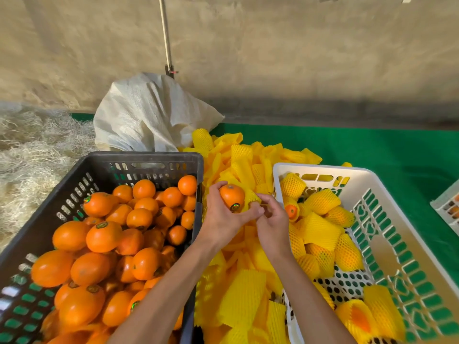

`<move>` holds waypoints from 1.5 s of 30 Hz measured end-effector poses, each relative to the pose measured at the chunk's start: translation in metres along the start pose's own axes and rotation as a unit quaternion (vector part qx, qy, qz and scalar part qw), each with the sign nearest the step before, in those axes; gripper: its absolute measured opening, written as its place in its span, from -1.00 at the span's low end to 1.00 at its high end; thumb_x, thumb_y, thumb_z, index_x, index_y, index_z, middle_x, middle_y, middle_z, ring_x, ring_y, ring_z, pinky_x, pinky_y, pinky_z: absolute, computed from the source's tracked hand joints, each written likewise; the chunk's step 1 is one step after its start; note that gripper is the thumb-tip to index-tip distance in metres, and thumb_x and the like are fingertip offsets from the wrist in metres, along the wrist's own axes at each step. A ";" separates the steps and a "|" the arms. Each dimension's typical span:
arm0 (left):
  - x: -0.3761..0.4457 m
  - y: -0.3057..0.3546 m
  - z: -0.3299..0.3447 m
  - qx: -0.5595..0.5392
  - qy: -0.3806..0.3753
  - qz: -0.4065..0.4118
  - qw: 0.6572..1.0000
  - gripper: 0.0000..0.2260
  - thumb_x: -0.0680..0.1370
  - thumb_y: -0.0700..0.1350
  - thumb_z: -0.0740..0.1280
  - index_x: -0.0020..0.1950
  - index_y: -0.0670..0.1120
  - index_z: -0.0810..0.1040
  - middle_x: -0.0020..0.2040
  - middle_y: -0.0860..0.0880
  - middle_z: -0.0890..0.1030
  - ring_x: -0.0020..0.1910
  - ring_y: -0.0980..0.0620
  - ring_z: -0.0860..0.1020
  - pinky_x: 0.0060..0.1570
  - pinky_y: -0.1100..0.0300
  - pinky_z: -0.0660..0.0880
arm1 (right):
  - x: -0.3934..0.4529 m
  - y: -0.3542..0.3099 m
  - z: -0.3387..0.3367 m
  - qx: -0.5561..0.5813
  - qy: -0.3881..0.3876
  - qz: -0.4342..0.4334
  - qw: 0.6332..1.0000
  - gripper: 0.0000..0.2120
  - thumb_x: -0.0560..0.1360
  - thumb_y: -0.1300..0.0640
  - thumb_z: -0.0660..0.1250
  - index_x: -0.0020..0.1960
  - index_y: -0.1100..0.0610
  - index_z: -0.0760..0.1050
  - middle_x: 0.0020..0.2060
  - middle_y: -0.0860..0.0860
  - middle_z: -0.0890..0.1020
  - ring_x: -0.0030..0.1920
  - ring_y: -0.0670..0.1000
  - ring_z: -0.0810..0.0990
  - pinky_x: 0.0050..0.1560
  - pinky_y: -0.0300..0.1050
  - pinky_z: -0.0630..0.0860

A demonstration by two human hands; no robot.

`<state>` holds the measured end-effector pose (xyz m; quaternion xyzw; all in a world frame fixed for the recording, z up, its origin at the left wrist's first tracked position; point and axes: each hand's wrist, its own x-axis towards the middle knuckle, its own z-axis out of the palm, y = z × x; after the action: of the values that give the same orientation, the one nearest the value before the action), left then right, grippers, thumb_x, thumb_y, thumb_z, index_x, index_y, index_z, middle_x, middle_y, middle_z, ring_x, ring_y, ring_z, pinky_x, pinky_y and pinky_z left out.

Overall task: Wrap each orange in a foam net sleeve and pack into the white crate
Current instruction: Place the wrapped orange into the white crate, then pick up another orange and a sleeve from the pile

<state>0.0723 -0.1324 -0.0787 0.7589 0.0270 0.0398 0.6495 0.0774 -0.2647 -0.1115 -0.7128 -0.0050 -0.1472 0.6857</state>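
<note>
The left hand (219, 219) holds an orange (231, 196) above the yellow pile. The right hand (269, 219) fingers pinch a foam net sleeve (252, 197) beside it. Stretch the mouth wide, then push the orange in.

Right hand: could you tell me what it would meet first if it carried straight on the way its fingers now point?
The right hand points up-left, so its fingers would likely meet the foam net sleeve first, then the orange held in the left hand. Depth is unclear.
</note>
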 end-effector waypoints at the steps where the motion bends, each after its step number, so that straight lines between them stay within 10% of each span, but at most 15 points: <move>1: 0.000 0.001 0.000 -0.016 -0.016 -0.018 1.000 -0.04 0.16 0.32 0.65 0.42 0.17 0.24 0.34 0.02 0.41 0.22 0.03 0.54 0.07 0.18 0.61 | 0.001 0.000 0.000 0.006 0.006 0.006 1.000 -0.89 0.61 0.16 0.38 0.12 0.10 0.62 -0.04 -0.05 0.69 -0.03 -0.10 0.64 -0.05 -0.19 0.54; 16: 0.007 0.006 -0.006 -0.139 0.011 -0.063 0.988 -0.64 0.54 -0.18 0.43 0.25 0.17 0.51 -0.14 -0.08 0.56 -0.37 -0.01 0.56 -0.36 0.18 0.56 | -0.001 0.001 -0.005 -0.068 -0.004 -0.099 0.993 -0.74 0.58 0.44 0.26 -0.11 0.10 0.46 0.21 -0.08 0.62 0.26 -0.14 0.56 0.07 -0.25 0.52; 19: 0.007 0.009 -0.007 -0.163 0.016 -0.056 0.985 -0.66 0.52 -0.18 0.43 0.20 0.17 0.55 -0.22 -0.03 0.53 -0.39 -0.02 0.52 -0.39 0.20 0.52 | -0.003 0.002 -0.006 -0.176 0.011 -0.160 0.971 -0.72 0.61 0.40 0.25 0.02 0.09 0.65 0.23 -0.04 0.57 0.25 -0.21 0.51 0.07 -0.34 0.48; 23: 0.005 0.010 -0.006 -0.125 0.059 -0.013 0.990 -0.63 0.54 -0.17 0.45 0.26 0.16 0.49 -0.18 -0.02 0.52 -0.37 0.04 0.50 -0.36 0.20 0.53 | -0.005 0.004 -0.001 -0.281 -0.008 -0.097 0.955 -0.72 0.62 0.12 0.35 0.32 -0.01 0.61 0.09 -0.05 0.63 -0.05 -0.13 0.58 -0.10 0.01 0.62; 28: 0.002 0.007 -0.004 -0.074 0.079 0.013 0.994 -0.58 0.53 -0.14 0.49 0.29 0.13 0.42 0.03 -0.12 0.57 -0.24 -0.01 0.58 -0.29 0.15 0.59 | -0.008 0.002 -0.001 0.000 -0.096 0.086 0.992 -0.63 0.66 0.01 0.31 0.45 -0.07 0.48 -0.46 0.07 0.58 -0.53 -0.03 0.46 -0.50 -0.15 0.45; 31: 0.003 0.004 -0.001 -0.005 0.065 0.015 0.998 -0.55 0.51 -0.11 0.51 0.30 0.12 0.40 0.19 -0.14 0.50 -0.06 -0.09 0.59 -0.01 -0.04 0.61 | -0.002 -0.005 -0.004 0.187 -0.089 0.122 0.971 -0.61 0.60 0.06 0.37 0.42 -0.02 0.48 -0.32 0.12 0.54 -0.46 0.00 0.40 -0.41 -0.11 0.46; 39: 0.004 -0.002 -0.003 0.055 0.069 0.025 0.996 -0.44 0.50 -0.21 0.51 0.33 0.20 0.35 0.23 0.00 0.35 0.00 0.17 0.47 -0.15 0.51 0.43 | 0.007 -0.007 -0.005 0.368 -0.134 0.203 0.897 -0.84 0.58 0.17 0.41 0.13 0.21 0.59 -0.10 0.07 0.60 -0.26 0.04 0.56 -0.18 -0.03 0.58; 45: 0.007 -0.003 -0.003 0.026 0.020 0.001 0.999 -0.46 0.45 -0.27 0.52 0.28 0.16 0.41 0.20 -0.17 0.50 0.03 -0.17 0.57 -0.06 0.07 0.57 | -0.011 0.013 0.005 -0.062 -0.250 0.203 0.945 -0.73 0.70 0.09 0.06 0.18 0.06 0.53 -0.10 0.22 0.73 -0.10 0.22 0.74 0.08 0.22 0.63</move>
<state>0.0786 -0.1284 -0.0809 0.7748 0.0404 0.0548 0.6285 0.0708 -0.2590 -0.1265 -0.7538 -0.0221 0.1784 0.6320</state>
